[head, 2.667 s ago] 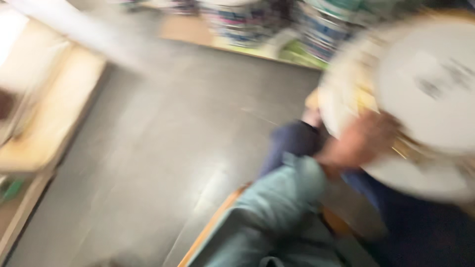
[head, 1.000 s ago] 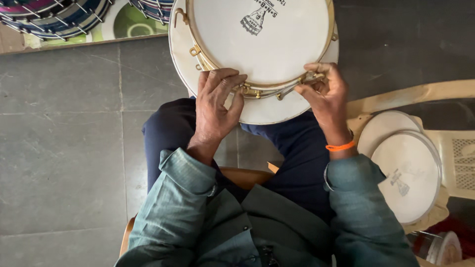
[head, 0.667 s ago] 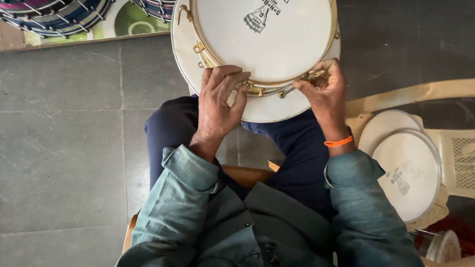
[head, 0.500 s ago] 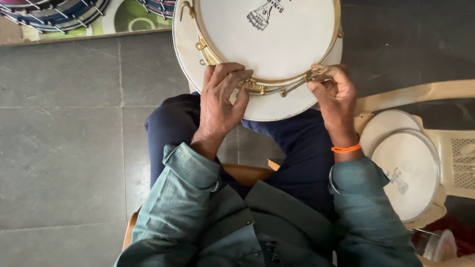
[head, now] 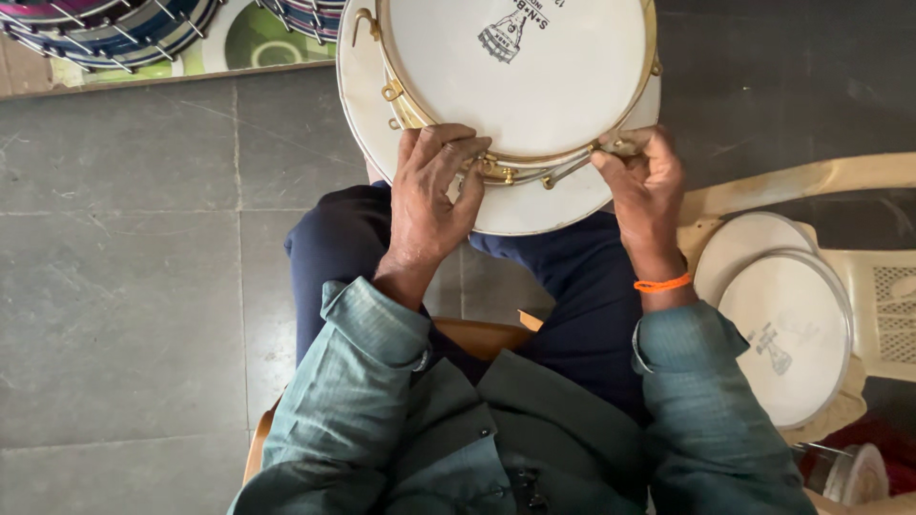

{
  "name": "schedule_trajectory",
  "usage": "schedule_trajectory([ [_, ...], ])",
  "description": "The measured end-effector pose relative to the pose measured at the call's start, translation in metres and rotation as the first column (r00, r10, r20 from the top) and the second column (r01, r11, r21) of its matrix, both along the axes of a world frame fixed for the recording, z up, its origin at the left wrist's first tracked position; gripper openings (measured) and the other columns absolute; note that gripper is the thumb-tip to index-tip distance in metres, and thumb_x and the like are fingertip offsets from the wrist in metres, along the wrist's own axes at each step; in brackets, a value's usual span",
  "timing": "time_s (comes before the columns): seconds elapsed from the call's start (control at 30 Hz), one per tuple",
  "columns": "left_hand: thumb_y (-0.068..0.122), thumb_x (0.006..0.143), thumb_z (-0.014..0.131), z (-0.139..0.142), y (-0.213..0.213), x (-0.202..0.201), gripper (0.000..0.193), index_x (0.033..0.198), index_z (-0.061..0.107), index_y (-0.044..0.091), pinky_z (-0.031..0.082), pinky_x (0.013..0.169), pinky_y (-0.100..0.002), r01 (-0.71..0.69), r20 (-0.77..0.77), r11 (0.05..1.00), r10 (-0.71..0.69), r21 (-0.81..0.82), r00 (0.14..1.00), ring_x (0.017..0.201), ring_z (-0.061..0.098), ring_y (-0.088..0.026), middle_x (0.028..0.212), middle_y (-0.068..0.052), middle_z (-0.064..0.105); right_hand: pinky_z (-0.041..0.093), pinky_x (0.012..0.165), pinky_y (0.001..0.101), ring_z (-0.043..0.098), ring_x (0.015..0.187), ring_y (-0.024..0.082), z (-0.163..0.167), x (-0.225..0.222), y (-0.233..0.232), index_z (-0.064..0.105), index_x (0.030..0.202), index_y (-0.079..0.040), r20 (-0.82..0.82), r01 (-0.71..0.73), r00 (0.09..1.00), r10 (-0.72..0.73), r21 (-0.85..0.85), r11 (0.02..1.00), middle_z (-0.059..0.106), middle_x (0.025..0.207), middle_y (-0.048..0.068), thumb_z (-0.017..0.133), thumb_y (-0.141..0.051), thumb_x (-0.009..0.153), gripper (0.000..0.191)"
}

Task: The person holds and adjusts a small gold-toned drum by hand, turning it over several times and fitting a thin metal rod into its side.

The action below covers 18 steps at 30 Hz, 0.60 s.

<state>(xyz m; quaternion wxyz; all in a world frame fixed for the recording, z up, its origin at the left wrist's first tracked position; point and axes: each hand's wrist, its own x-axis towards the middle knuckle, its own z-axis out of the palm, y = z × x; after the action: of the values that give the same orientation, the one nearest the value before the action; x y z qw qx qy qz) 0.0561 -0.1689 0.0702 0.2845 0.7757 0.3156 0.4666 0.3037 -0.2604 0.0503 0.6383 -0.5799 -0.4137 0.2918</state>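
Versus 0.5 s earlier: little change; the round white drum with brass rim hoop [head: 520,81] sits marginally higher in frame, still on the lap at top centre. Left hand [head: 429,195] lies curled over the near rim, fingers pressed on the hoop. Right hand [head: 644,181] pinches a brass fitting at the rim. Count: one drum held; two white drumheads [head: 778,324] stacked on a cream plastic chair [head: 883,296], right; striped drums [head: 114,29], upper left, count unclear.

A dark printed emblem label [head: 509,31] is being shown on the round white drum skin [head: 534,95], near its far edge. A fainter grey emblem label [head: 775,348] is being shown on a second white skin [head: 787,315], to the right of that drum.
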Motion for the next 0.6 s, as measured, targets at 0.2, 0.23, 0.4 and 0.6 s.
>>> schedule_trajectory([
  [0.2,0.001,0.083,0.074,0.002,0.000,-0.001,0.032,0.115,0.073,0.008,0.052,0.099,-0.040,0.002,0.003,1.000,-0.002,-0.005,1.000,0.114,0.059,-0.031,0.120,-0.007,0.066,0.053,0.092,0.0215,0.061,0.104,0.006,-0.008,0.002,0.001,0.054,0.124,-0.004,-0.043,-0.064,0.997,0.065,0.036,0.997,0.061,0.112,0.000,0.071,0.010,0.093,0.038],
  [0.23,0.002,0.082,0.074,0.002,0.000,-0.001,0.034,0.115,0.073,0.008,0.053,0.099,-0.040,0.001,0.002,1.000,-0.001,-0.009,1.000,0.113,0.059,-0.031,0.120,-0.007,0.066,0.052,0.092,0.0209,0.060,0.103,0.006,-0.009,0.001,-0.004,0.057,0.127,-0.003,-0.051,-0.057,0.997,0.058,0.014,0.998,0.061,0.113,0.001,0.069,0.009,0.094,0.038],
  [0.4,0.008,0.086,0.082,0.002,0.001,0.003,0.028,0.113,0.072,0.008,0.052,0.097,-0.041,-0.052,-0.006,0.999,0.052,0.016,0.999,0.111,0.059,-0.030,0.117,-0.006,0.065,0.047,0.089,0.0206,0.054,0.098,0.006,-0.012,-0.008,-0.041,0.060,0.124,0.002,0.170,0.046,0.985,-0.038,-0.043,0.998,0.061,0.111,0.003,0.065,0.006,0.106,0.019],
  [0.6,0.005,0.088,0.079,0.003,-0.001,0.002,0.026,0.113,0.072,0.007,0.052,0.097,-0.041,-0.051,0.010,0.998,0.051,0.020,0.999,0.112,0.059,-0.032,0.117,-0.007,0.065,0.049,0.095,0.0213,0.054,0.106,0.006,0.002,-0.014,-0.051,0.055,0.141,-0.004,0.134,0.010,0.991,0.005,-0.116,0.993,0.057,0.126,0.003,0.059,0.002,0.101,0.041],
])
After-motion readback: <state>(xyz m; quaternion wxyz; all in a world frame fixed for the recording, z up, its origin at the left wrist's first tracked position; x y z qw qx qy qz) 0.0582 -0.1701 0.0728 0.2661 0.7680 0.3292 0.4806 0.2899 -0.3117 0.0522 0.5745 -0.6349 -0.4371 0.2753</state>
